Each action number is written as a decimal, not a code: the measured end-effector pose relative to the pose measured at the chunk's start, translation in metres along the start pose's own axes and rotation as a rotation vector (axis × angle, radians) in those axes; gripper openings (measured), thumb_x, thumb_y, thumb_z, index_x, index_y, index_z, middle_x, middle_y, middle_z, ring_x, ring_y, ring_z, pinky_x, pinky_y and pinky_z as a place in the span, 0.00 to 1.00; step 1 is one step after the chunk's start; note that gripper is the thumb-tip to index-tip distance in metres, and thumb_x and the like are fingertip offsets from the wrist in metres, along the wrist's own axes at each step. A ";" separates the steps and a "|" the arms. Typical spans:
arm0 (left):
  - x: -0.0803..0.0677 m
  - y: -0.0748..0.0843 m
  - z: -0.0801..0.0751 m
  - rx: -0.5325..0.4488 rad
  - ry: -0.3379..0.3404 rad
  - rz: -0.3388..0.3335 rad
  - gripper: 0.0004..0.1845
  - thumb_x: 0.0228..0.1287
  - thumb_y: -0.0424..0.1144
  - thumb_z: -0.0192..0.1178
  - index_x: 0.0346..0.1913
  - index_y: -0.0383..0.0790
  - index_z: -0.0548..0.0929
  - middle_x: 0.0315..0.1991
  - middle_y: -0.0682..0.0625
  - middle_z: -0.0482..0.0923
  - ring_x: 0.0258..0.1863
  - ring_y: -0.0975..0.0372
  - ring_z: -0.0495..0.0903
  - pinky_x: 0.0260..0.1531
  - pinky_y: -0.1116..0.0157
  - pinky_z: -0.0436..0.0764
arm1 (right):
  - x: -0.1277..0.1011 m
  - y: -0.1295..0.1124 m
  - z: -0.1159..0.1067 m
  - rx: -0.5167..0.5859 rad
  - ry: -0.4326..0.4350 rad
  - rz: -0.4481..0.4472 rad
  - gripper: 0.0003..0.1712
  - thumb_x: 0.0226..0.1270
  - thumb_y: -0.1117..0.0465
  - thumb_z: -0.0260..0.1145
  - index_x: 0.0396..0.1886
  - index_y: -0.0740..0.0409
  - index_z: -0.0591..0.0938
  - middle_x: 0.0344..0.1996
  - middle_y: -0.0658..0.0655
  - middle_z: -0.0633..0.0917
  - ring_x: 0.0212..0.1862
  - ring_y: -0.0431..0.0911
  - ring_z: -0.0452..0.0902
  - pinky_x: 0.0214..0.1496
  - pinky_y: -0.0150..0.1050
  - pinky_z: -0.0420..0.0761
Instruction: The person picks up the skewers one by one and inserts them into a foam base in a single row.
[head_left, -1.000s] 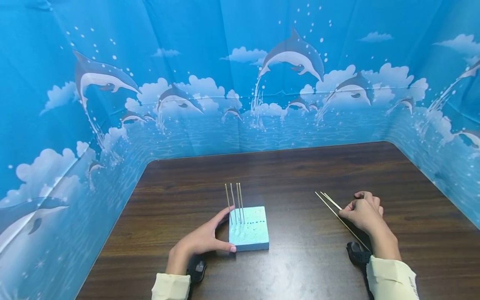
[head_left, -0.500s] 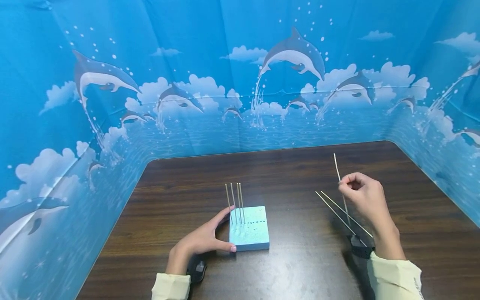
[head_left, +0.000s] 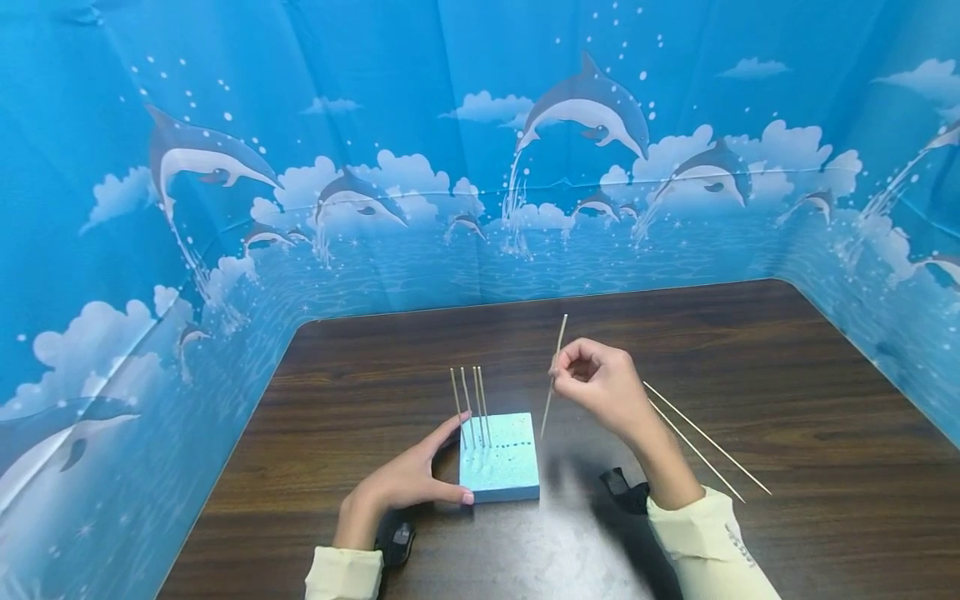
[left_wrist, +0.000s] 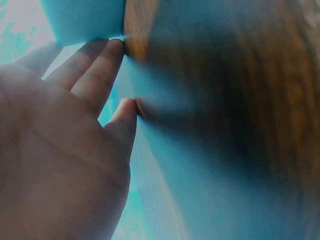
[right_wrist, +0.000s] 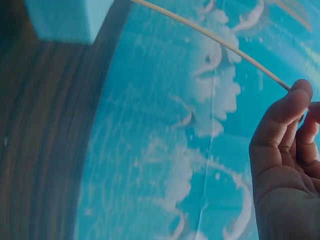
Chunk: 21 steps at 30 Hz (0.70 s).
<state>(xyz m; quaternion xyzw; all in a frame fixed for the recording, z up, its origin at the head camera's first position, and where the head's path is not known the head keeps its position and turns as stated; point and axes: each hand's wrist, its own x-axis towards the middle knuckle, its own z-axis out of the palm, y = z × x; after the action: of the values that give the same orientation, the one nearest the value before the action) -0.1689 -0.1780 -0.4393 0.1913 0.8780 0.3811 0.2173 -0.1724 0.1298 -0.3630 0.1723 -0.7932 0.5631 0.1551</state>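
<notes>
A pale blue foam block (head_left: 504, 471) sits on the table, with several thin wooden sticks (head_left: 481, 408) upright in its left half. A row of small holes runs to the right of them. My left hand (head_left: 405, 477) holds the block's left side, thumb at the front corner and index finger at the back; in the left wrist view its fingertips (left_wrist: 116, 46) meet the block's side. Between thumb and index finger my right hand (head_left: 600, 385) pinches another wooden stick (head_left: 561, 337), slightly tilted. That stick's lower end is in the air just right of the block.
Two more wooden sticks (head_left: 708, 439) lie on the dark wooden table (head_left: 360, 375), right of and partly behind the right forearm. A blue dolphin-print curtain (head_left: 420, 150) surrounds the table's back and sides. Each wrist wears a black camera mount (head_left: 626, 492).
My right hand has lifted one stick off the table and carried it left, toward the block. The left hand and block have stayed in place.
</notes>
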 end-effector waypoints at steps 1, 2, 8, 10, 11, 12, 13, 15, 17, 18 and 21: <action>0.000 0.000 0.000 0.001 0.001 -0.002 0.57 0.47 0.59 0.75 0.78 0.67 0.51 0.80 0.52 0.47 0.78 0.48 0.48 0.69 0.36 0.54 | 0.001 -0.002 0.005 0.009 -0.011 -0.009 0.05 0.54 0.73 0.64 0.27 0.60 0.80 0.26 0.53 0.84 0.25 0.39 0.77 0.27 0.30 0.77; 0.000 0.000 0.000 0.002 0.002 -0.003 0.57 0.47 0.59 0.75 0.78 0.67 0.51 0.80 0.52 0.47 0.78 0.48 0.48 0.69 0.36 0.54 | 0.002 -0.004 0.010 0.013 -0.022 -0.019 0.05 0.54 0.72 0.64 0.27 0.60 0.80 0.26 0.53 0.85 0.26 0.40 0.77 0.27 0.30 0.77; 0.000 0.000 0.000 0.001 0.000 -0.016 0.57 0.47 0.60 0.75 0.78 0.65 0.51 0.80 0.52 0.46 0.78 0.48 0.48 0.68 0.36 0.55 | 0.005 -0.008 0.034 0.035 -0.084 -0.079 0.06 0.54 0.73 0.65 0.27 0.58 0.80 0.26 0.51 0.85 0.26 0.39 0.79 0.30 0.31 0.80; 0.000 0.000 0.000 0.003 0.000 -0.020 0.57 0.47 0.60 0.75 0.78 0.64 0.51 0.80 0.52 0.47 0.78 0.48 0.48 0.68 0.36 0.55 | 0.006 -0.009 0.040 0.035 -0.105 -0.090 0.06 0.54 0.73 0.64 0.27 0.59 0.81 0.26 0.51 0.85 0.27 0.39 0.79 0.30 0.31 0.81; 0.001 0.000 0.001 0.004 0.000 -0.022 0.58 0.47 0.60 0.75 0.78 0.64 0.51 0.80 0.52 0.47 0.78 0.49 0.48 0.69 0.36 0.55 | 0.006 -0.009 0.042 0.037 -0.114 -0.096 0.06 0.54 0.73 0.64 0.27 0.59 0.81 0.26 0.51 0.85 0.27 0.39 0.79 0.31 0.32 0.81; 0.001 0.000 0.001 0.005 0.000 -0.023 0.58 0.47 0.60 0.75 0.78 0.64 0.51 0.80 0.52 0.47 0.78 0.49 0.48 0.69 0.36 0.55 | 0.006 -0.009 0.044 0.036 -0.121 -0.100 0.06 0.54 0.73 0.64 0.28 0.59 0.81 0.26 0.52 0.85 0.27 0.39 0.79 0.31 0.32 0.81; 0.001 -0.001 0.001 0.007 -0.001 -0.023 0.58 0.47 0.60 0.75 0.78 0.64 0.51 0.80 0.52 0.47 0.78 0.49 0.48 0.69 0.36 0.55 | 0.006 -0.009 0.046 0.038 -0.127 -0.104 0.06 0.54 0.73 0.64 0.28 0.60 0.81 0.26 0.52 0.85 0.27 0.39 0.79 0.31 0.32 0.81; 0.001 -0.001 0.001 0.009 -0.001 -0.023 0.57 0.47 0.60 0.75 0.78 0.64 0.51 0.80 0.52 0.47 0.78 0.49 0.49 0.69 0.37 0.55 | 0.007 -0.008 0.049 0.040 -0.136 -0.111 0.06 0.54 0.74 0.64 0.28 0.60 0.81 0.27 0.53 0.85 0.27 0.39 0.78 0.31 0.31 0.81; 0.001 -0.001 0.001 0.009 -0.002 -0.021 0.57 0.47 0.60 0.75 0.78 0.64 0.51 0.80 0.52 0.48 0.78 0.50 0.49 0.69 0.37 0.55 | 0.007 -0.008 0.050 0.040 -0.138 -0.117 0.05 0.54 0.74 0.64 0.28 0.61 0.81 0.27 0.54 0.86 0.27 0.39 0.78 0.31 0.31 0.80; 0.001 -0.001 0.001 0.010 -0.002 -0.020 0.57 0.48 0.60 0.75 0.78 0.64 0.51 0.80 0.52 0.48 0.78 0.50 0.49 0.69 0.37 0.55 | 0.007 -0.007 0.051 0.038 -0.138 -0.118 0.05 0.54 0.74 0.64 0.28 0.61 0.81 0.27 0.54 0.86 0.27 0.39 0.78 0.31 0.31 0.80; 0.001 -0.001 0.001 0.010 -0.005 -0.020 0.57 0.48 0.61 0.74 0.78 0.66 0.51 0.80 0.52 0.48 0.78 0.50 0.49 0.69 0.37 0.55 | 0.007 -0.006 0.053 0.028 -0.136 -0.121 0.06 0.54 0.74 0.64 0.28 0.61 0.81 0.27 0.54 0.86 0.27 0.39 0.78 0.31 0.31 0.80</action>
<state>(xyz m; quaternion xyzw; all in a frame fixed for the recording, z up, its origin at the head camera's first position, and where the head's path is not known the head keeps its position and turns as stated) -0.1697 -0.1774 -0.4405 0.1845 0.8812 0.3741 0.2223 -0.1783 0.0771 -0.3714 0.2600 -0.7822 0.5505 0.1322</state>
